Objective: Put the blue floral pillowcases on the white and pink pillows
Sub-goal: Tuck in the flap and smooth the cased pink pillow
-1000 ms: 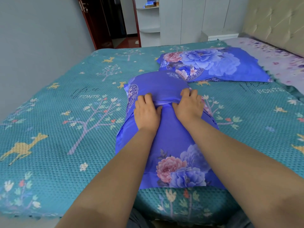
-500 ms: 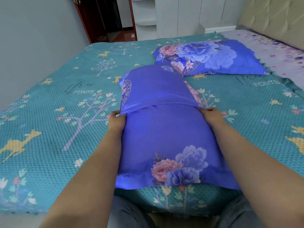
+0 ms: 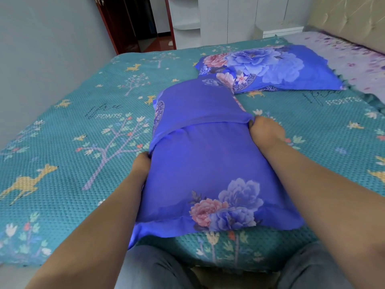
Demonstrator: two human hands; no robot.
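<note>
Pillow [image 3: 208,163] lies lengthwise on the bedspread [image 3: 73,142] at the near bed edge, already inside its blue floral case. A second cased pillow [image 3: 270,67] lies farther back, near the headboard [image 3: 343,19]. The envelope flap [image 3: 200,109] crosses the near pillow's back, and its hem runs between the two hands.

Left hand [image 3: 140,165] grips the left side of the pillow just below the flap end. Right hand [image 3: 265,132] pinches the right side at the flap corner. Fingertips are buried in fabric, so the exact grip is probably a pinch, not confirmed.

Procedure for the step in hand, seating the flap:
- Pull both flap corners outward evenly so the hem lies straight.
- Tuck any loose filling under the flap.
- Smooth from the centre toward the sides.

Change from one second ago: both hands were together at the flap centre, pressing it down. They are now spread wide apart at the sides. The right hand sits farther from the person than the left, and the hem slants accordingly.
</note>
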